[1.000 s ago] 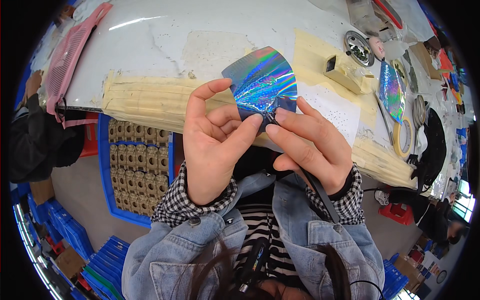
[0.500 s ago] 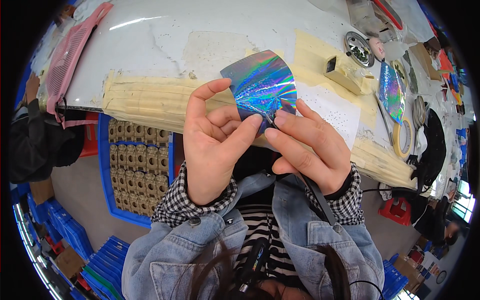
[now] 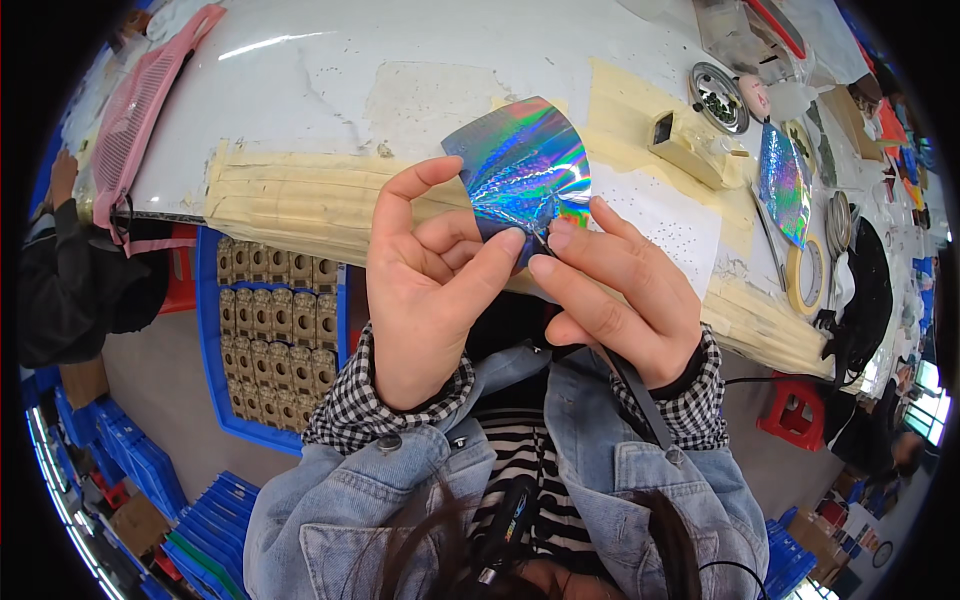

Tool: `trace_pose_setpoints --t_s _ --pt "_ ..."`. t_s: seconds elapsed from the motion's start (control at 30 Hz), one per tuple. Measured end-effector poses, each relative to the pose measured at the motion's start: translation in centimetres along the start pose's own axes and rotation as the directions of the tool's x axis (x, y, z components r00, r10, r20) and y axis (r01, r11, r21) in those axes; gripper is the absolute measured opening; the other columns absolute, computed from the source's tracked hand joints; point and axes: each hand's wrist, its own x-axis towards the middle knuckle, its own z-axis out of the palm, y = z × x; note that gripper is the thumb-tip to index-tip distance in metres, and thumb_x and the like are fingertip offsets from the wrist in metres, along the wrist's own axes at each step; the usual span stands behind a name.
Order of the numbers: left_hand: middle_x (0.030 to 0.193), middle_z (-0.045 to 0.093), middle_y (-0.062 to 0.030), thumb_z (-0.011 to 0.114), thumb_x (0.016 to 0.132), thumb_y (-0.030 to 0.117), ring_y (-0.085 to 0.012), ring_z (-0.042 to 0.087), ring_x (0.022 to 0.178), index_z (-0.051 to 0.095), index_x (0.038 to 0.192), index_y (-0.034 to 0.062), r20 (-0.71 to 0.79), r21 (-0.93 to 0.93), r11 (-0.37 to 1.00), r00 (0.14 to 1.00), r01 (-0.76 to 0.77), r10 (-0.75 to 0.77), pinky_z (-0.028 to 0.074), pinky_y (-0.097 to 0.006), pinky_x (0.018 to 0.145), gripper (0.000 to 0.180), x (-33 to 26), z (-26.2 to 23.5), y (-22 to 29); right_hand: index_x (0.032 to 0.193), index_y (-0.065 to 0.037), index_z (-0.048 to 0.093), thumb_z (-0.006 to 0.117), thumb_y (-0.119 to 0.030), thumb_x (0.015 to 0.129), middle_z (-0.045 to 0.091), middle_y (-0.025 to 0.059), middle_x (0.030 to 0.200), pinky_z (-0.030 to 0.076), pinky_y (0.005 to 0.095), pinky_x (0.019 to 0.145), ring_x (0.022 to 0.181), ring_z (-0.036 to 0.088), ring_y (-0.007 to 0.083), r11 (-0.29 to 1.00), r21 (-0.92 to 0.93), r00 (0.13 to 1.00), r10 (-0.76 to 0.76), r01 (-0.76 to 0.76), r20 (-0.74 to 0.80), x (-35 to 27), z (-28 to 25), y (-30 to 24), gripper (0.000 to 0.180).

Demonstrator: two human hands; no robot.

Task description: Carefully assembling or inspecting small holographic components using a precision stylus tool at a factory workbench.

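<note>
My left hand [image 3: 425, 290] pinches the lower edge of a shiny blue holographic sheet [image 3: 530, 165] between thumb and fingers, its index finger raised along the sheet's left edge. The sheet is curved and fans out away from me, above the table's near edge. In my right hand [image 3: 635, 290] is a pair of dark tweezers [image 3: 637, 398], their back end resting by the wrist. Their tip meets the sheet's lower edge, close to my left thumb. Whatever small piece may be at the tip is too small to make out.
White paper with tiny dark specks [image 3: 675, 220] lies beyond my right hand. Further right are a round metal dish [image 3: 719, 98], a taped block [image 3: 695, 150], another holographic sheet [image 3: 785, 185] and a tape roll [image 3: 805, 275]. A blue crate [image 3: 255, 428] of camouflage-patterned cases stands lower left; a pink basket [image 3: 145, 120] is far left.
The holographic sheet has tilted very slightly, and its coloured reflections have shifted. Both hands keep nearly the same place and grip.
</note>
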Motion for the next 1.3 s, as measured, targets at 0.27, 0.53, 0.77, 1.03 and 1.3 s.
trace_pose_setpoints --t_s 0.27,0.53,0.77,1.03,1.3 --pt "0.095 0.067 -0.0157 0.061 0.084 -0.009 -0.014 0.066 0.087 0.031 0.131 -0.0003 0.005 0.003 1.0 1.0 0.0 0.0 0.053 -0.024 0.077 0.056 0.0 -0.2 -0.1 0.105 -0.001 0.068 0.071 -0.029 0.078 0.065 0.0146 0.101 0.053 0.0461 0.089 0.091 0.067 0.0293 1.0 0.026 1.0 0.001 -0.001 -0.015 -0.1 0.0 0.0 0.038" --pt "0.098 0.066 -0.014 0.06 0.086 -0.007 -0.0146 0.065 0.09 0.032 0.132 0.0004 -0.022 0.024 1.0 1.0 -0.005 0.005 0.053 -0.025 0.08 0.055 -0.1 -0.1 -0.1 0.104 -0.005 0.069 0.069 -0.034 0.079 0.066 0.0104 0.096 0.051 0.0488 0.092 0.093 0.067 0.0269 0.982 -0.165 0.994 0.102 -0.093 0.047 -2.4 -2.9 0.4 0.037" --pt "0.099 0.066 -0.0146 0.06 0.086 -0.007 -0.0155 0.065 0.092 0.032 0.132 0.0 -0.048 0.003 1.0 0.999 -0.022 0.022 0.054 -0.028 0.081 0.054 0.0 0.0 -0.4 0.105 -0.006 0.067 0.069 -0.03 0.078 0.065 0.0105 0.096 0.051 0.0471 0.092 0.094 0.065 0.0265 0.945 -0.309 0.982 0.152 -0.11 0.115 -3.7 -2.9 1.3 0.037" --pt "0.099 0.066 -0.016 0.06 0.086 -0.008 -0.0161 0.066 0.092 0.032 0.131 -0.0007 -0.05 -0.015 1.0 0.999 -0.017 0.016 0.055 -0.027 0.081 0.054 0.0 0.0 -0.2 0.105 -0.005 0.065 0.07 -0.025 0.075 0.065 0.0101 0.1 0.049 0.0459 0.096 0.101 0.061 0.0266 0.949 -0.3 0.96 0.17 -0.098 0.223 -3.3 -3.0 1.2 0.037" --pt "0.1 0.066 -0.0166 0.06 0.086 -0.007 -0.0165 0.066 0.094 0.032 0.131 -0.0005 -0.036 -0.015 1.0 0.999 -0.016 0.015 0.055 -0.028 0.082 0.054 0.0 0.0 -0.3 0.101 -0.003 0.063 0.07 -0.027 0.075 0.065 0.0119 0.1 0.047 0.0478 0.098 0.1 0.061 0.028 0.968 -0.209 0.955 0.187 -0.138 0.232 -3.2 -3.7 1.9 0.036"
